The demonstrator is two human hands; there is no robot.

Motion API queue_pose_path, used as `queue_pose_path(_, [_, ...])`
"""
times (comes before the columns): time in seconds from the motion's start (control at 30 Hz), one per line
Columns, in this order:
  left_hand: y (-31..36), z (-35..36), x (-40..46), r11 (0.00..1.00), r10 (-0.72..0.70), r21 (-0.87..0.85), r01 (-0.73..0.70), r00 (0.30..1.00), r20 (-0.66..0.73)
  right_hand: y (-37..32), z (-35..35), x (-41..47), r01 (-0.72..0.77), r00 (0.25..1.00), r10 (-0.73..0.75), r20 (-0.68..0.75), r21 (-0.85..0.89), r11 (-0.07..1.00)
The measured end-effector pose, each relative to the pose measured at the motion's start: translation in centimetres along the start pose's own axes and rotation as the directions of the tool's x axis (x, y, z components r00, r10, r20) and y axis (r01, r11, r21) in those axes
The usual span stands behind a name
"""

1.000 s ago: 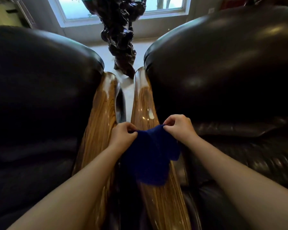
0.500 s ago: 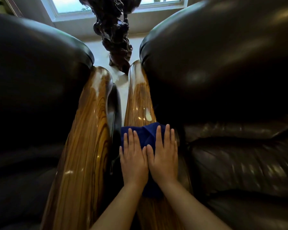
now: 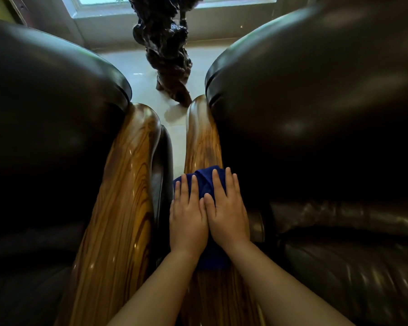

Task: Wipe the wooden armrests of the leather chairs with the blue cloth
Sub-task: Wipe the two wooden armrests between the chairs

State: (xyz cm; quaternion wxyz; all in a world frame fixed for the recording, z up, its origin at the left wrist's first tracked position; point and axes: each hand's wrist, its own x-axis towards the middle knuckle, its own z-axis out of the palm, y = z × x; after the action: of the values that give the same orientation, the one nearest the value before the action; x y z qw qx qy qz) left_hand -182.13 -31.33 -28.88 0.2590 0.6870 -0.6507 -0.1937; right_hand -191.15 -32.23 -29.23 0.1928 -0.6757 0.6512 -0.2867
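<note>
With both hands, left hand [image 3: 188,222] and right hand [image 3: 229,215], fingers flat and open on the blue cloth [image 3: 204,182], even pressure along the right armrest [image 3: 201,140] should wipe best.

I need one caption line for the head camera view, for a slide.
Both hands, left and right, press the blue cloth flat on the right chair's wooden armrest.
</note>
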Motion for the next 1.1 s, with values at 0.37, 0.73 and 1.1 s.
queue_pose_path(0.37, [0.3, 0.3, 8.6, 0.992, -0.026, -0.125, 0.036, 0.997, 0.078, -0.3, 0.3, 8.4, 0.007, 0.999, -0.006, 0.046, -0.036, 0.999])
queue_pose_path(0.73, [0.2, 0.3, 15.4, 0.968, 0.001, -0.247, 0.042, 0.985, 0.172, -0.7, 0.8, 14.2, -0.036, 0.999, 0.036, -0.005, -0.039, 0.999])
queue_pose_path(1.1, [-0.5, -4.2, 16.1, 0.979, 0.123, -0.188, -0.085, 0.972, 0.202, 0.6, -3.9, 14.8, 0.073, 0.996, -0.073, 0.058, -0.002, 0.997])
